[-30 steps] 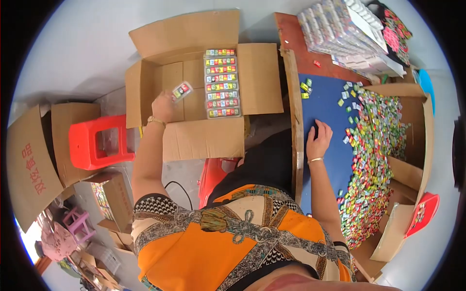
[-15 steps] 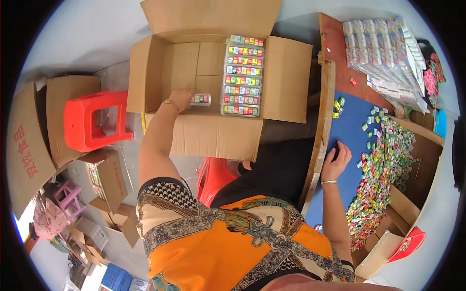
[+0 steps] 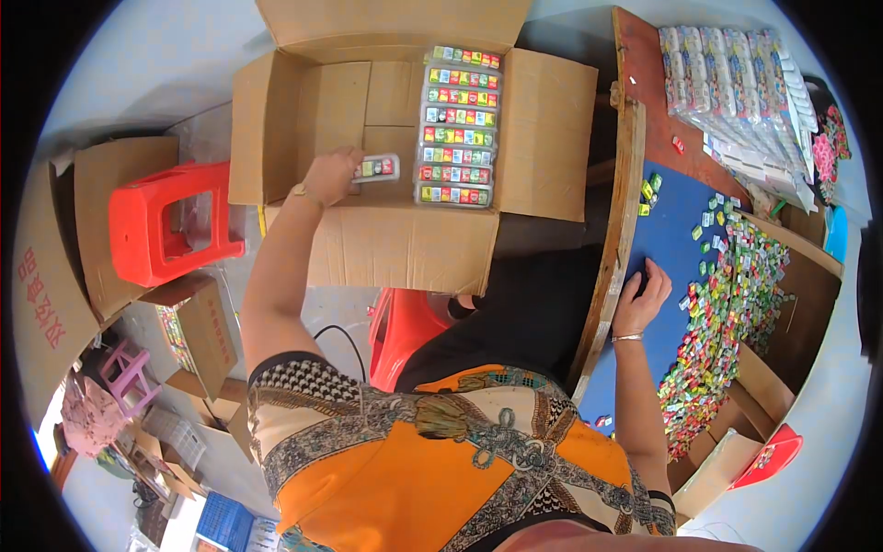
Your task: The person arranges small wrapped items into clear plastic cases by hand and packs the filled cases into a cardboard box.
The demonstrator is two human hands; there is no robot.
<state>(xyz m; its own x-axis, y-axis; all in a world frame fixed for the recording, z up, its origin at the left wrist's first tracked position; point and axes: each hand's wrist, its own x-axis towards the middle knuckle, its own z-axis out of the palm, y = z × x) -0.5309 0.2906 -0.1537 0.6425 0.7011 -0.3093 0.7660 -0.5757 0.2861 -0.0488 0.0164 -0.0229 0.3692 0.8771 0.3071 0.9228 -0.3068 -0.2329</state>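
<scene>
My left hand [image 3: 333, 175] is inside an open cardboard box [image 3: 405, 248]. Its fingers grip one end of a clear plastic tray [image 3: 394, 169] that holds small red, green and white pieces. Much of the gripped end is hidden by the hand. To the right of it, inside the same box, a row of similar filled trays [image 3: 457, 136] lines the right side. My right hand [image 3: 641, 302] lies on the blue tabletop [image 3: 667, 244], thumb and fingers apart, holding nothing. Beyond its fingers a large heap of small colourful wrapped pieces [image 3: 727, 313] spreads out.
A wooden edge [image 3: 618, 221] borders the blue tabletop. Stacked clear packs [image 3: 727, 78] stand at the far right. A red stool [image 3: 170, 225] is left of the box, and another red seat [image 3: 400, 336] is below it. More cartons [image 3: 55, 276] stand at the left.
My left hand has shifted slightly up and left relative to the box with its tray, more of which now shows. The right hand stays on the tabletop. The whole view has shifted a little.
</scene>
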